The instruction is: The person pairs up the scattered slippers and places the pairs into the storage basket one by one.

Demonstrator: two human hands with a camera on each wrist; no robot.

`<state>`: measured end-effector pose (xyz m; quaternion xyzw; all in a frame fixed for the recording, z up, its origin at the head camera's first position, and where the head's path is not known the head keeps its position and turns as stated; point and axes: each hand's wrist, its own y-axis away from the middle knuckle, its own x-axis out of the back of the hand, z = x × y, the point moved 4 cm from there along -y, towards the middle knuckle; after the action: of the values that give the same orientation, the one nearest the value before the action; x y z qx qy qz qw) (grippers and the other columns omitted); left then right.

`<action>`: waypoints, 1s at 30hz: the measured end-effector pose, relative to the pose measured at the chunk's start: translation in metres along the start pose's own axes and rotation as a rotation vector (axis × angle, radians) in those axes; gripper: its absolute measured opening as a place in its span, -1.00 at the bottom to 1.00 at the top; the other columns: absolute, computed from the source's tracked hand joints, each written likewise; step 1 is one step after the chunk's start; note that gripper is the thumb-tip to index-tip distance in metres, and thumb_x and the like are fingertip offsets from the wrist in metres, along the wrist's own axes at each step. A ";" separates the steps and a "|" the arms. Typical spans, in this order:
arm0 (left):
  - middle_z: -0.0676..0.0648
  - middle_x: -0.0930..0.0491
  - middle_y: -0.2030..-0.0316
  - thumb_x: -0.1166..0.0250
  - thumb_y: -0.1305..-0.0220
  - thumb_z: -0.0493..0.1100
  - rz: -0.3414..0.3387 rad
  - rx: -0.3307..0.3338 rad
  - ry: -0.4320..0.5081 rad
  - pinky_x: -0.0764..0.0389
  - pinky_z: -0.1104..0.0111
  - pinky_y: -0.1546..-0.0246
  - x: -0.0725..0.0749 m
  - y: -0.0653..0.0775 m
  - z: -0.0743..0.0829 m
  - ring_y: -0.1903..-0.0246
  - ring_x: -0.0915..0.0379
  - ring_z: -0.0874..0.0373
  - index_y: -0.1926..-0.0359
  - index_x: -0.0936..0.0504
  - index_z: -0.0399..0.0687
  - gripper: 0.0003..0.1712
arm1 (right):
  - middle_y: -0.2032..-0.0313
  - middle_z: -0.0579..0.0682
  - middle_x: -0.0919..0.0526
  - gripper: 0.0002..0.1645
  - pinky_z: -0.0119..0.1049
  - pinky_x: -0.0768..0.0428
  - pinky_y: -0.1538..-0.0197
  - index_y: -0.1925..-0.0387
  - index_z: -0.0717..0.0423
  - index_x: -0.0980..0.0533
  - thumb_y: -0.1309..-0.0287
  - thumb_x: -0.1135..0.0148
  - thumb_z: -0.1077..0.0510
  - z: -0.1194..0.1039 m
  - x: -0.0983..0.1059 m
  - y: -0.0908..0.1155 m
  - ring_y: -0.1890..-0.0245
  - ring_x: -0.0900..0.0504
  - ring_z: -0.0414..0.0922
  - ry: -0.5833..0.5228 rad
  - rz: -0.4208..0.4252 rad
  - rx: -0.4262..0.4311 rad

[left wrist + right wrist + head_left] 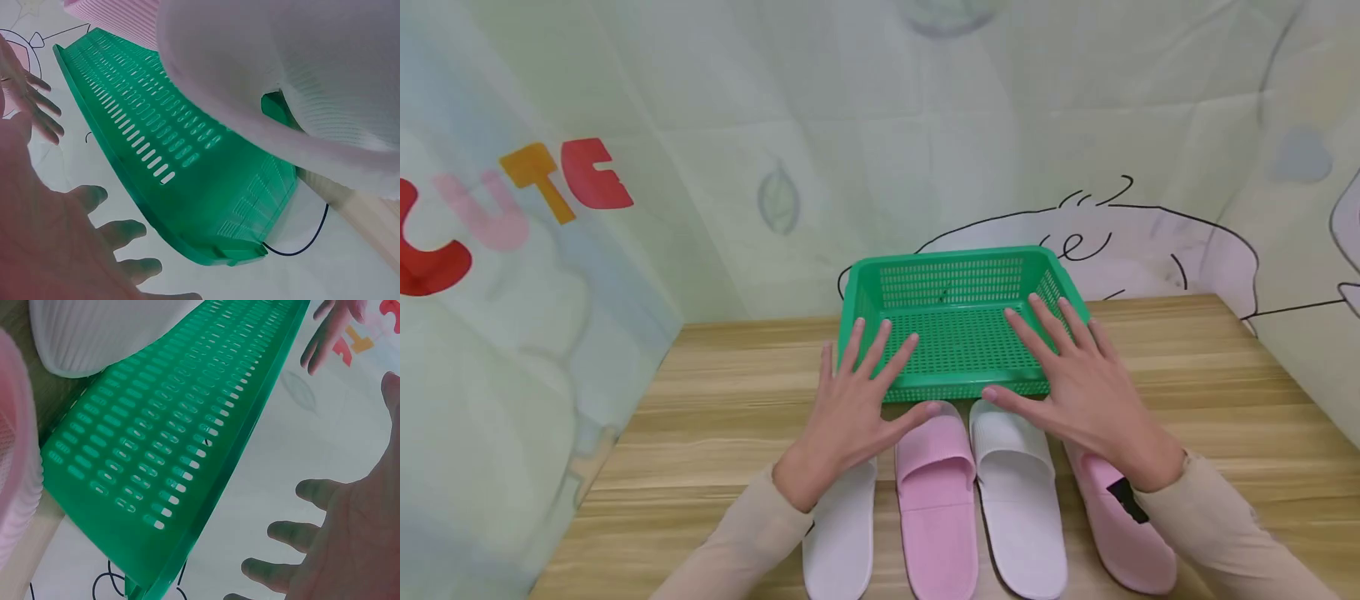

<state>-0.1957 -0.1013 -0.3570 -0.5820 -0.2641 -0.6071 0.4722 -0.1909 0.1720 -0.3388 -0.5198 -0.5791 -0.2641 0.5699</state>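
Note:
Both hands hover palm down with fingers spread. My left hand (850, 408) is over the white slipper (841, 533) at the left, its fingertips overlapping the basket's near left corner in the head view. My right hand (1086, 383) is above the pink slipper (1123, 533) at the right and partly covers it. Between the hands lie another pink slipper (938, 508) and another white slipper (1018, 508), toes toward the basket. Behind them stands a green plastic basket (951, 379) with slotted walls and nothing inside. Neither hand holds anything.
The slippers and basket are on a wood-grain table (722, 433). A printed cloth backdrop (715, 150) with cartoon drawings and coloured letters hangs behind and beside it. A black band (1126, 500) shows at the right wrist.

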 end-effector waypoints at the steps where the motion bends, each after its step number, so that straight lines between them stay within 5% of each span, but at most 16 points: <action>1: -0.08 0.10 -0.70 -0.12 -0.33 0.59 -0.005 0.004 0.000 0.22 -0.42 -0.54 0.000 0.000 -0.001 -0.69 0.46 -0.22 -0.71 -0.01 0.37 0.08 | -0.71 0.08 0.06 0.21 0.37 0.12 -0.61 -0.71 -0.21 -0.04 -0.23 -0.17 -0.61 -0.001 0.000 0.000 -0.68 0.18 0.29 0.000 0.000 -0.001; 30: -0.10 0.02 -0.69 -0.06 -0.34 0.63 0.014 -0.054 -0.016 0.13 -0.46 -0.51 0.005 0.028 -0.010 -0.68 0.32 -0.24 -0.69 -0.12 0.30 0.06 | -0.65 0.11 -0.15 0.16 0.38 0.06 -0.60 -0.70 -0.23 -0.09 -0.24 -0.20 -0.58 -0.007 -0.001 0.016 -0.65 -0.03 0.26 -0.021 -0.011 0.053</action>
<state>-0.1749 -0.1233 -0.3607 -0.6013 -0.2474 -0.6060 0.4582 -0.1739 0.1703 -0.3425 -0.5039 -0.5946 -0.2464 0.5760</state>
